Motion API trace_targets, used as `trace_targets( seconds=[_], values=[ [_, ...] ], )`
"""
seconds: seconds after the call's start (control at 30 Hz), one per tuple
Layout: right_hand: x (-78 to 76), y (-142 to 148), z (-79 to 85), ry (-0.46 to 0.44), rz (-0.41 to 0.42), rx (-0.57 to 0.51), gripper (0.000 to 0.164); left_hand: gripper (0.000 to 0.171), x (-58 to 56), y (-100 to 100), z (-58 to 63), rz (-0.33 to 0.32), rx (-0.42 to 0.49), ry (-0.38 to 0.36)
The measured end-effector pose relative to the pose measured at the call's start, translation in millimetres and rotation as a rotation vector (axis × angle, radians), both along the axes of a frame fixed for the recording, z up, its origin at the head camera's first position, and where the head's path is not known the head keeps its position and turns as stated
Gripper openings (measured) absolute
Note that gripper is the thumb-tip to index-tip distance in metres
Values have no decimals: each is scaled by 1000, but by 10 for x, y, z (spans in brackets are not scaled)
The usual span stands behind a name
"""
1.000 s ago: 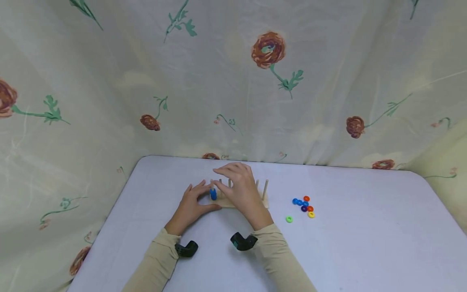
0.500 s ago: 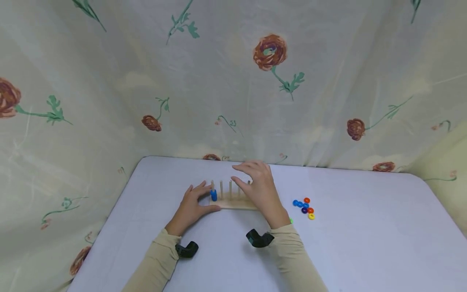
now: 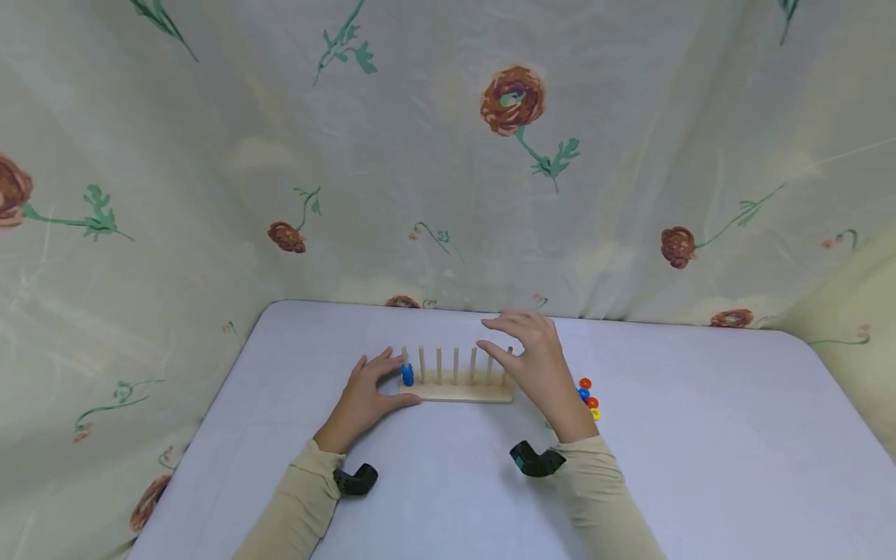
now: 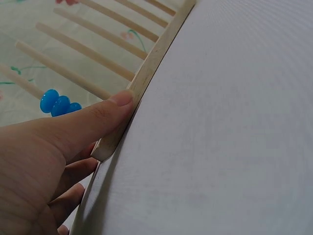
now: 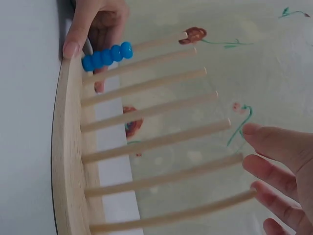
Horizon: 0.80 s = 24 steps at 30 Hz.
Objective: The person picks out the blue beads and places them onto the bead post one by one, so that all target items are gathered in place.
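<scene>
A wooden peg rack (image 3: 462,393) with a row of upright pegs stands on the table. Blue beads (image 5: 107,56), several in a stack, are threaded on its leftmost peg. My left hand (image 3: 364,398) holds the rack's left end, thumb (image 4: 121,99) on the front edge and fingers on the far side, partly hidden. Over the rack's right end hovers my right hand (image 3: 535,358), thumb and fingers spread apart with nothing between them. The right wrist view has its fingertips near the tops of the bare pegs.
Loose beads lie right of the rack, partly hidden behind the right hand and forearm: a red bead (image 3: 585,383), a yellow bead (image 3: 596,414) and others. A white cloth (image 3: 700,435) covers the table. Behind it hangs a flowered curtain (image 3: 602,194).
My right hand has moved rightward from the rack's left part to its right end, uncovering the middle pegs and covering some loose beads. The left hand stays at the rack's left end.
</scene>
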State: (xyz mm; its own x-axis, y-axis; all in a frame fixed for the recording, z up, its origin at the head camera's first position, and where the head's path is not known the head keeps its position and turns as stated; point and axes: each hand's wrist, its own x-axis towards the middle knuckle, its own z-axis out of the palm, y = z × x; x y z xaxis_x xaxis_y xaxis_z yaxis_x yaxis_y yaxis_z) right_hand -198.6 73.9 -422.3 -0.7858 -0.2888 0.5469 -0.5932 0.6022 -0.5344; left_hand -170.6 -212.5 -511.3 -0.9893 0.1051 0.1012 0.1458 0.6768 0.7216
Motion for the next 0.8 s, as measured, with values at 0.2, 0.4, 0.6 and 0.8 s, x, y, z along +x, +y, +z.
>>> trace_targets(
  seconds=[0.2,0.4,0.6,0.8],
  values=[
    [8,241,-44,30,-24,10,33,76,17,5,24,-5,6,-7],
    [19,487,-81,-19,-37,55,33,76,14,5,28,-6,-4,1],
    [25,700,-148,-121,-51,166,33,73,12,-8,7,-8,-1,10],
    [40,913,-273,-152,-50,308,30,72,20,0,25,-10,6,3]
  ],
)
